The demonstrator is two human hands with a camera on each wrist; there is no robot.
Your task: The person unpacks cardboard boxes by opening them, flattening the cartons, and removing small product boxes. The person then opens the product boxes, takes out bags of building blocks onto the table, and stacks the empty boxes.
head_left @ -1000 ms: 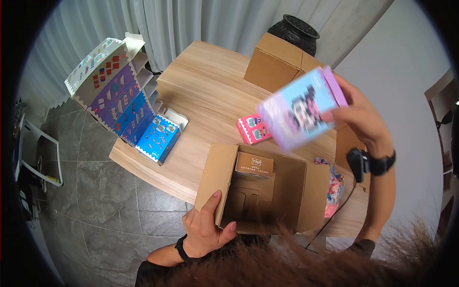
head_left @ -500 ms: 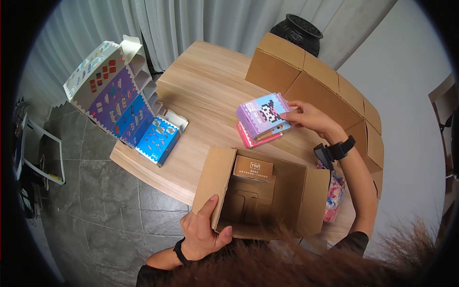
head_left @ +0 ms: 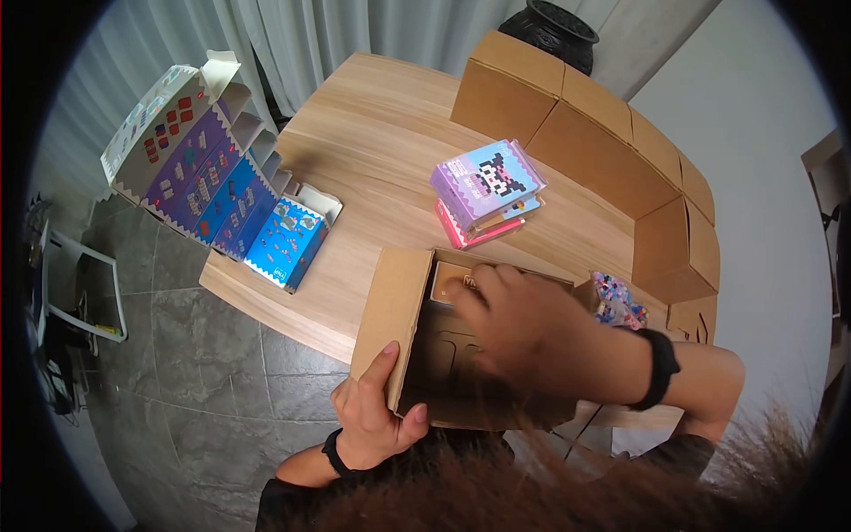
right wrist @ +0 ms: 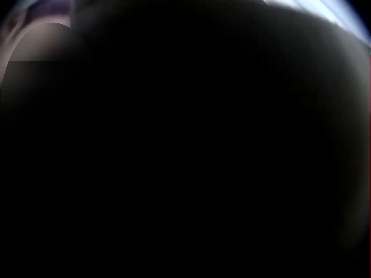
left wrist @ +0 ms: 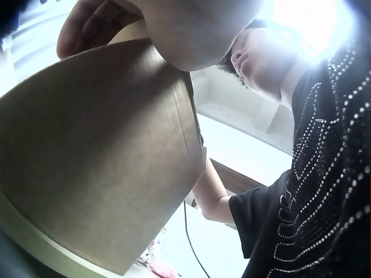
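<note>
"What's at the desk's [head_left: 355,133] near edge?"
"The carton [head_left: 390,288]. A box [head_left: 443,275] sits in its far left corner, with the right hand's fingers [head_left: 470,301] over it. The left hand's fingers [head_left: 376,371] are on the carton's left side."
"And behind the carton?"
"A stack of boxes [head_left: 483,182], mid-desk. Just right of the carton lies a bag of pieces [head_left: 618,301]."
"Far right?"
"A row of cartons [head_left: 576,155], a pot [head_left: 551,35] behind it."
"Left?"
"The tiered box [head_left: 199,182], on the desk's left edge. The curtain [head_left: 328,31] hangs behind the desk."
</note>
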